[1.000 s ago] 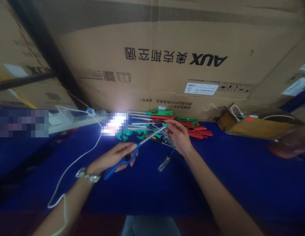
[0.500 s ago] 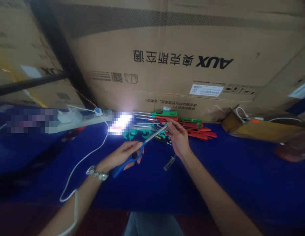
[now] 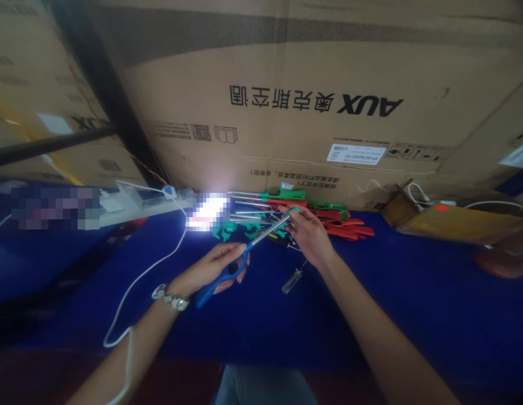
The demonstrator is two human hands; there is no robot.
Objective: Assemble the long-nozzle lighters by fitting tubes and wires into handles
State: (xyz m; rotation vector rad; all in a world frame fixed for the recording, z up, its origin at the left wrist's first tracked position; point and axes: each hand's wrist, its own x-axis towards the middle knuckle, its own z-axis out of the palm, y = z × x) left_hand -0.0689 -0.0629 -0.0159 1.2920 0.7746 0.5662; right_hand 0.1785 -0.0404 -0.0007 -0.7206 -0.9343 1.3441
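A blue-handled lighter (image 3: 213, 288) with a long metal tube slants up to the right across the middle. My left hand (image 3: 219, 267) is closed round its handle, thumb near the base of the tube. At the far end of the tube, my right hand (image 3: 307, 230) pinches a small green piece (image 3: 294, 211) at the tip. Behind the hands lie green lighters (image 3: 287, 193) and red lighters (image 3: 350, 229), their metal tubes toward the left. Several small teal parts (image 3: 225, 230) are beside them. A small clear part (image 3: 292, 281) rests below my right hand.
A bright, pixelated screen (image 3: 207, 212) stands left of the lighters. A white cable (image 3: 141, 274) runs down over my left forearm, and a power strip (image 3: 147, 203) lies behind. Cardboard boxes (image 3: 278, 67) wall the back; a yellowish box (image 3: 447, 222) sits right on the blue cloth (image 3: 396, 298).
My right hand has shifted slightly right, and more of the green piece shows at the tube tip. My left hand still holds the blue handle.
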